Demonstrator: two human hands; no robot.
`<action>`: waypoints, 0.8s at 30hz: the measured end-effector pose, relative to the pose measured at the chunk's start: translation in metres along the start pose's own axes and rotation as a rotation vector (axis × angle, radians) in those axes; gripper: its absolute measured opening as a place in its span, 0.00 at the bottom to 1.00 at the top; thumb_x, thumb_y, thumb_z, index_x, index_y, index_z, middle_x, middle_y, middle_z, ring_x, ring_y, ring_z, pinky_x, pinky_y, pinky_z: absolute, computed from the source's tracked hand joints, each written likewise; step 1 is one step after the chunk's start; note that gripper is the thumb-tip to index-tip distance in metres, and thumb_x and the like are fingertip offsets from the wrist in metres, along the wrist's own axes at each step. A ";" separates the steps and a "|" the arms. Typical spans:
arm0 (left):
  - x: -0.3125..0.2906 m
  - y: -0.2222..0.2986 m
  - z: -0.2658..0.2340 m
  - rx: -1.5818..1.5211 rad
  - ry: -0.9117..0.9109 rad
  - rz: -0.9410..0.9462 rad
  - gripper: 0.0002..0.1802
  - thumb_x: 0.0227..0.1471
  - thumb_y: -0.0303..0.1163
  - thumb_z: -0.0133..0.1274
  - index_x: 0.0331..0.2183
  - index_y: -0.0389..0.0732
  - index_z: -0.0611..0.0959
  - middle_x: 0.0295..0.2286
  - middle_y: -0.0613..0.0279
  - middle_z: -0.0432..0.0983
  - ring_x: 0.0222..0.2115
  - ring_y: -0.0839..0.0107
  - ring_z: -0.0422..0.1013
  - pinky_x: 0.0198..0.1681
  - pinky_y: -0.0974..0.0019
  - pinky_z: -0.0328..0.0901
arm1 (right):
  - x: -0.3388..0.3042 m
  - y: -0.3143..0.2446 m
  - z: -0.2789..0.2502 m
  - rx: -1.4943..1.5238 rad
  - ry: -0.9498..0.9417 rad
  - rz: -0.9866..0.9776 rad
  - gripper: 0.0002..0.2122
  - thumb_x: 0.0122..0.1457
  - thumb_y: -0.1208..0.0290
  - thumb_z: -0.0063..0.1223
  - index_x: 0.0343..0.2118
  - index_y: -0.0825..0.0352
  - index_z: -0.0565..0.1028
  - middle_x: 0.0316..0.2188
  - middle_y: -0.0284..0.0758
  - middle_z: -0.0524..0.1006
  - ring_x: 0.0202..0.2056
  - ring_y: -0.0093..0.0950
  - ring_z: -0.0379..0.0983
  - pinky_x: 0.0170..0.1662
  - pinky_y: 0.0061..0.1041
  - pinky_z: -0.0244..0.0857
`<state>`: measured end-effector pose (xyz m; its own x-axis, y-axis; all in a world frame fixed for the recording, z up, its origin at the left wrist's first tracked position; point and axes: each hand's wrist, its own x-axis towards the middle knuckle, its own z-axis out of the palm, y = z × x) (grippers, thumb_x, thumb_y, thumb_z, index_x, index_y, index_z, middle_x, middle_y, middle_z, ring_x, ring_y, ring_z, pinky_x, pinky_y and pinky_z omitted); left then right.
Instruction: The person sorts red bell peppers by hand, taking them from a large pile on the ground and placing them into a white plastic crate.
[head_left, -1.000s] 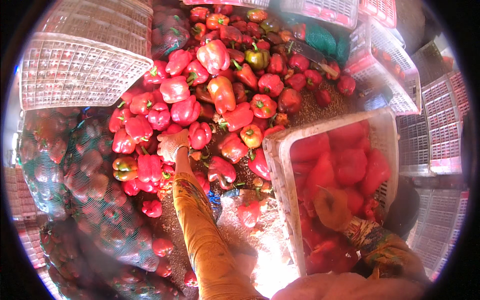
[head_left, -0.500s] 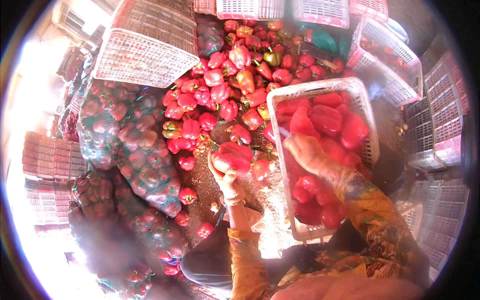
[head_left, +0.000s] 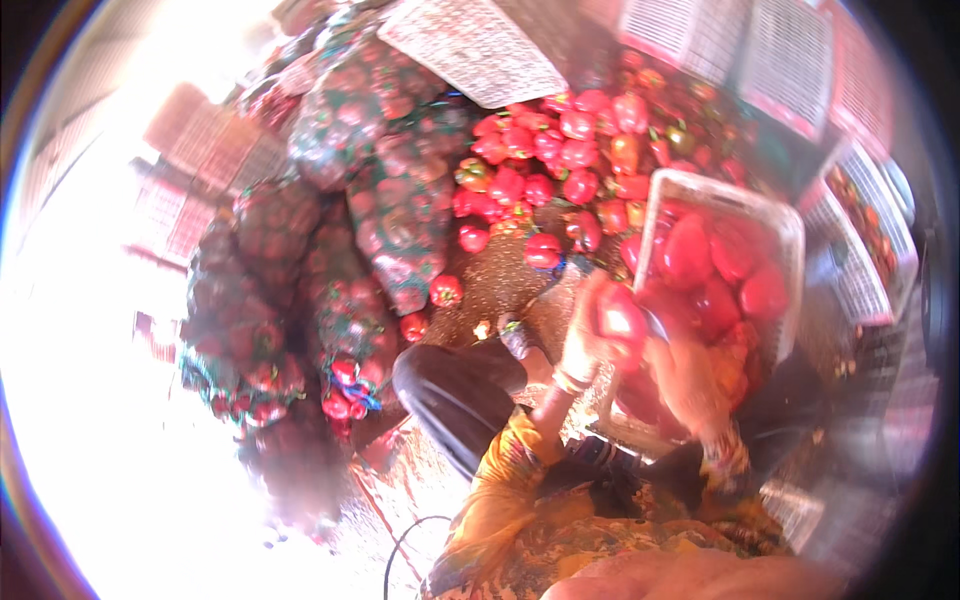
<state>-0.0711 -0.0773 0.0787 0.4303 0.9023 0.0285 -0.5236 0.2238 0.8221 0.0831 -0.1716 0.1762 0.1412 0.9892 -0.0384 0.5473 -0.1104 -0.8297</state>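
My left hand is closed around a red bell pepper, holding it up at the near left side of a white plastic crate. Close against that pepper is my right hand, its fingers curled on a small greyish knife-like tool. Blur and the fingers hide most of the tool. Red bell peppers partly fill the crate, below and beyond my hands. Past the crate's left side, a heap of loose peppers, mostly red with some orange and green, covers the ground.
Green mesh sacks stuffed with peppers lie to the left. A pale upturned crate stands at the far side, more crates at the far right. Another crate at right holds peppers. Single peppers lie on the floor.
The view has swung left. My left hand has brought its pepper rightward, up to the crate and my right hand. My right hand has drawn back nearer to me, with its tool at the pepper.
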 end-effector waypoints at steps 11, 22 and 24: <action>-0.032 -0.001 -0.009 -0.282 0.019 0.037 0.54 0.40 0.31 0.62 0.67 0.42 0.57 0.58 0.60 0.64 0.46 0.71 0.71 0.46 0.67 0.69 | -0.136 0.042 0.037 0.145 0.222 0.174 0.11 0.65 0.67 0.51 0.31 0.70 0.76 0.17 0.38 0.73 0.16 0.30 0.67 0.21 0.31 0.61; -0.075 -0.025 0.037 0.289 -0.149 0.024 0.47 0.44 0.29 0.70 0.62 0.40 0.62 0.46 0.56 0.74 0.43 0.65 0.74 0.46 0.65 0.72 | -0.059 0.021 -0.022 0.368 -0.066 0.162 0.41 0.51 0.61 0.68 0.67 0.62 0.59 0.44 0.40 0.78 0.39 0.30 0.77 0.41 0.29 0.72; -0.081 -0.019 0.051 0.316 -0.009 -0.282 0.50 0.38 0.24 0.72 0.61 0.41 0.64 0.45 0.57 0.74 0.42 0.66 0.74 0.46 0.64 0.72 | -0.068 0.052 -0.010 0.198 0.089 -0.055 0.41 0.50 0.61 0.68 0.65 0.66 0.60 0.49 0.44 0.77 0.44 0.32 0.78 0.47 0.31 0.72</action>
<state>-0.0581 -0.1730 0.0898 0.5320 0.8180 -0.2187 -0.1339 0.3363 0.9322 0.1101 -0.2456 0.1410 0.1925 0.9799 0.0524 0.3852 -0.0264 -0.9225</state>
